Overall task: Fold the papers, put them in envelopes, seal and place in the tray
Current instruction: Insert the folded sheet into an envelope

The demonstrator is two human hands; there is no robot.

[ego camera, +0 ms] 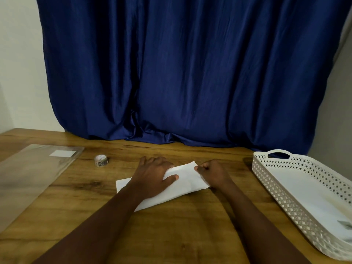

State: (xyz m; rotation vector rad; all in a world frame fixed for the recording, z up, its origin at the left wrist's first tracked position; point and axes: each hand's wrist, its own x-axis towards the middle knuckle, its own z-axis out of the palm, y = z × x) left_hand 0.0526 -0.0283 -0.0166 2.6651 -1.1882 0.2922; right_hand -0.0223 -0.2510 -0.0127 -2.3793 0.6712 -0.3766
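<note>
A folded paper (182, 184) lies on the wooden surface (171, 231), left of the tray (270, 180). It is pressed flat under the spread left hand (154, 173); its right end is pinched by the curled right hand (213, 173). Farther left of the tray, a tape roll (101, 160) sits.

Head-worn camera looks forward and down, close over the wooden table (171, 225).

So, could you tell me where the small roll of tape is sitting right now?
In the head view, the roll of tape stands on the wooden table, left of centre, between the clear plastic sleeve and the left hand, touching neither.
</note>
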